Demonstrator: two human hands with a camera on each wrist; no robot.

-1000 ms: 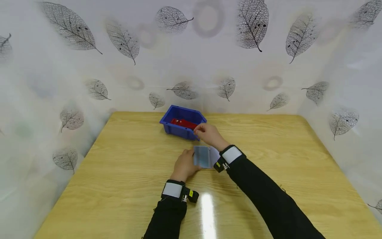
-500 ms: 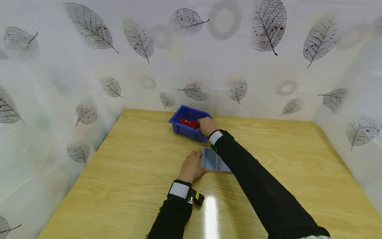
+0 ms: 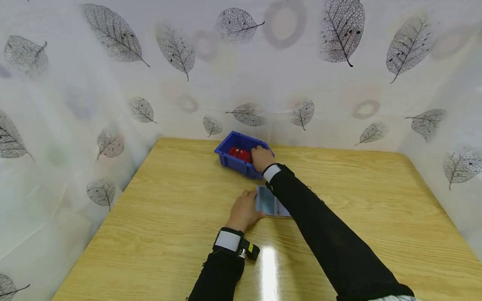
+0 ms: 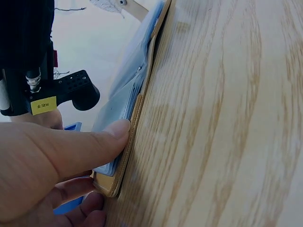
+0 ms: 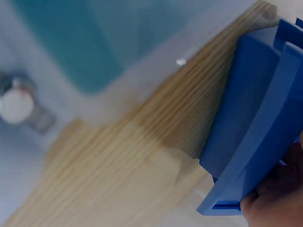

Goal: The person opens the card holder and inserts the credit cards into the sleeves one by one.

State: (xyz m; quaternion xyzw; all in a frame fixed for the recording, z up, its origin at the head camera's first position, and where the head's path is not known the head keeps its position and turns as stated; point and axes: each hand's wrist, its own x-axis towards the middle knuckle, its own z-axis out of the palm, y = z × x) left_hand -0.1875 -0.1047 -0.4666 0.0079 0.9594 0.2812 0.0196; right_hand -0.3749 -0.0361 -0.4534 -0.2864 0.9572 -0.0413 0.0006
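- Wallet (image 3: 266,200) with a tan cover and clear plastic sleeves lies unfolded on the wooden table (image 3: 158,217), on the near side of the blue bin (image 3: 235,165); the right sleeve (image 3: 327,234) crosses over its right part.
- Left hand (image 3: 244,211) grasps the wallet's left end, thumb on the edge; this grip matches the frame from a second ago.
- Right hand (image 3: 262,158) reaches into the bin over its near right wall, whereas a second ago it was raised outside, at the near right corner. Its fingertips are hidden, so I cannot tell whether it grasps anything.
- Red item (image 3: 241,154) sits in the bin just left of that hand; it looked flatter and longer a second ago.
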